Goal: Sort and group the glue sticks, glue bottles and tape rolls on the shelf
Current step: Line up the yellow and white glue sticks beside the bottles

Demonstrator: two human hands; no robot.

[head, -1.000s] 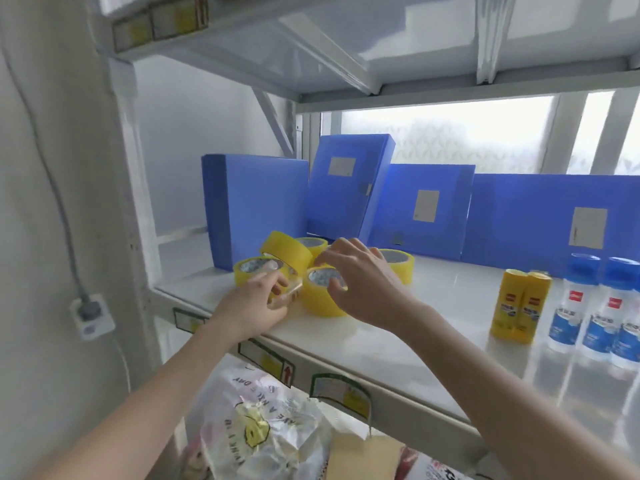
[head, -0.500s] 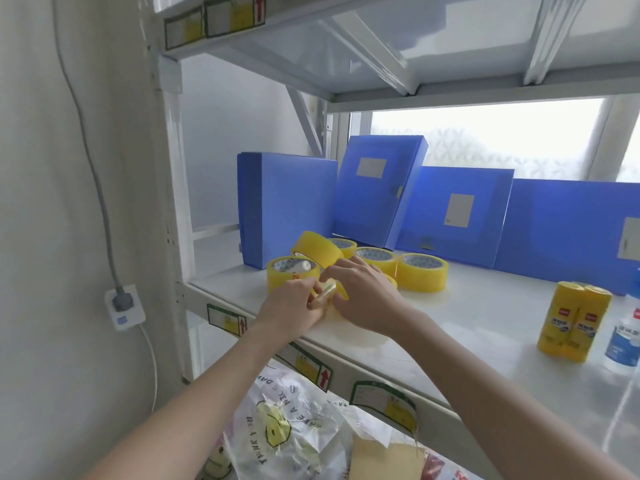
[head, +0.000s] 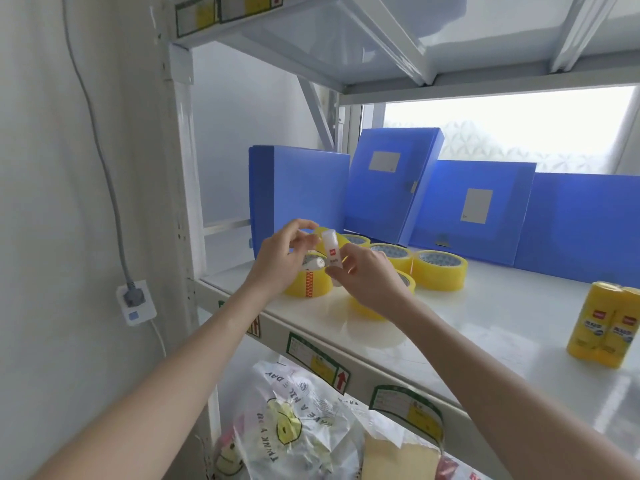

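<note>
My right hand (head: 367, 284) pinches a small white glue stick (head: 330, 252) and holds it upright above the shelf (head: 485, 327). My left hand (head: 282, 261) hovers just left of it, thumb and forefinger loosely curved beside the cap, gripping nothing that I can see. Below the left hand, a second white glue stick (head: 313, 263) lies inside the core of a yellow tape roll (head: 306, 287). Several more yellow tape rolls (head: 440, 275) are clustered behind and to the right. Two yellow glue sticks (head: 602, 327) stand together at the right edge.
Blue file boxes (head: 298, 188) line the back of the shelf. The shelf's white upright post (head: 180, 168) is to the left, with a wall socket (head: 135, 303) and cable beside it. A printed plastic bag (head: 301, 427) sits on the level below.
My view has swung left, so the glue bottles have left the frame. Both hands rose from the tape rolls. My right hand now holds a white glue stick upright.
</note>
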